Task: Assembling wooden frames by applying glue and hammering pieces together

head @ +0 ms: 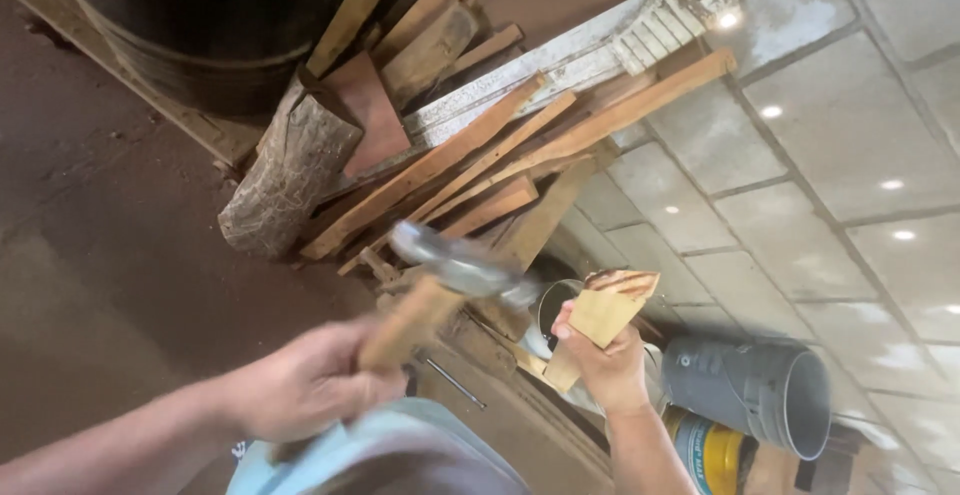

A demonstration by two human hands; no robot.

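Hammer raised over held wood piece

Left hand [305, 385] grips the hammer [450, 280] by its wooden handle, fingers closed; the metal head is blurred, at 12 o'clock of the hand. Right hand [610, 365] clamps a pale wood piece [600, 320], its top edge dark and streaked. No contact between them yet. Planks [500, 155] lie at 12 o'clock, a grey bucket [760, 390] at 3 o'clock.

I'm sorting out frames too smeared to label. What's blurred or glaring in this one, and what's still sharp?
Head view: the hammer and the left hand on it are streaked with motion blur; the right hand and its wood scrap are fairly sharp, as is the lumber pile; bright light spots glare on the block wall; the frame is tilted.
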